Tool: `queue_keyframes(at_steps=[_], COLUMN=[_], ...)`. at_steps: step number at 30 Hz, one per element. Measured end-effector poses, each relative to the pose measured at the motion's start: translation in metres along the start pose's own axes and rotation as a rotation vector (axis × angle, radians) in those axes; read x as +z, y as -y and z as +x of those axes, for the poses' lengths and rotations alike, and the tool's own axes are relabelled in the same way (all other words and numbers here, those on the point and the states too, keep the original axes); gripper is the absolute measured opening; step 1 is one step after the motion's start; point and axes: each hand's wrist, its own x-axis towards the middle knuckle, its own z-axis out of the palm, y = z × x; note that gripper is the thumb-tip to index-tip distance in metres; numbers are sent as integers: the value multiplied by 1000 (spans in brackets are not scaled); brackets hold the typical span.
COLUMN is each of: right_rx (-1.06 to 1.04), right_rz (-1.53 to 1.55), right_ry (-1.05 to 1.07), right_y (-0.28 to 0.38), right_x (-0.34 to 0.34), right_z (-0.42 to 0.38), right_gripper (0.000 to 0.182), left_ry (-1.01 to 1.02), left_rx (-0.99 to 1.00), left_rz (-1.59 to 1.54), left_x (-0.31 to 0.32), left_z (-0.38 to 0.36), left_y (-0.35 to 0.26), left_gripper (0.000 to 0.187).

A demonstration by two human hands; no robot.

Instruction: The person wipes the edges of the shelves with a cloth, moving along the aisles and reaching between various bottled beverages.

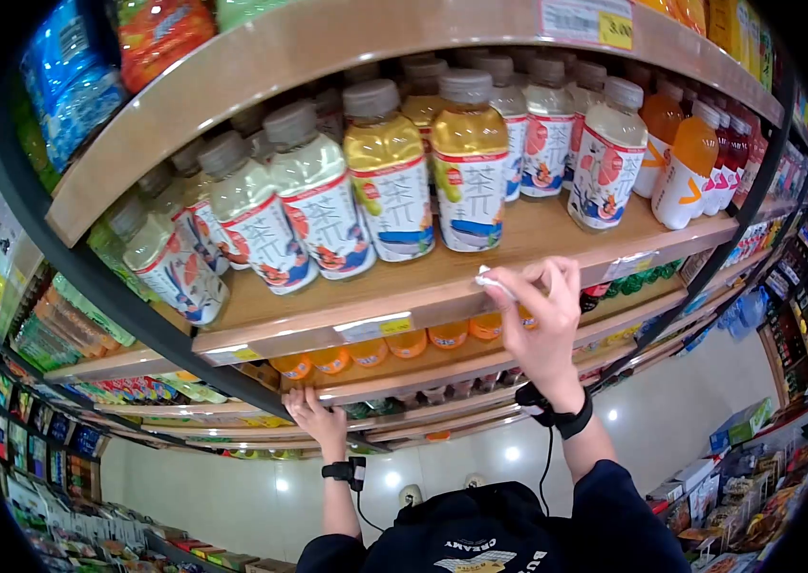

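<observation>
My right hand (540,310) is raised at the front edge of the upper wooden shelf (442,310). Its thumb and fingers pinch a small crumpled white tissue (491,278), most of it hidden in the grip. Just behind it on that shelf stands a tea bottle (470,162) with pale yellow drink and a white, red and blue label. To its right is a clear bottle (607,158) with a grapefruit label. My left hand (316,420) rests with fingers apart on the lower shelf's edge, beside the dark metal post (249,382), holding nothing.
More bottles line the shelf, including an orange drink bottle (688,167) at the right. Orange-capped bottles (368,351) stand on the shelf below. Price labels (373,327) run along the edge. Bagged snacks (70,76) hang at upper left. Pale tiled floor (691,401) lies below.
</observation>
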Motion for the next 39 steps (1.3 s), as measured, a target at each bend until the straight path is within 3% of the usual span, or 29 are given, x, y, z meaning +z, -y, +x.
queue_keyframes(at_steps=[6, 8, 16, 23, 29, 39], right_rx=[45, 221, 121, 167, 34, 54], right_rz=[-17, 98, 147, 232, 112, 201], right_ry=[-8, 5, 79, 192, 211, 278], right_y=[-42, -47, -56, -32, 11, 116], right_x=[-41, -54, -76, -36, 5, 99], right_z=[8, 12, 26, 29, 26, 14], right_gripper=[17, 15, 15, 18, 23, 28], left_ry=[-30, -36, -65, -102, -135, -5], left_rx=[-33, -55, -47, -10, 46, 211], left_rz=[29, 19, 26, 71, -18, -189], left_x=[0, 0, 7, 16, 18, 27], left_z=[3, 5, 0, -2, 0, -16], left_y=[-10, -12, -7, 2, 4, 39], left_gripper=[61, 61, 60, 60, 55, 58])
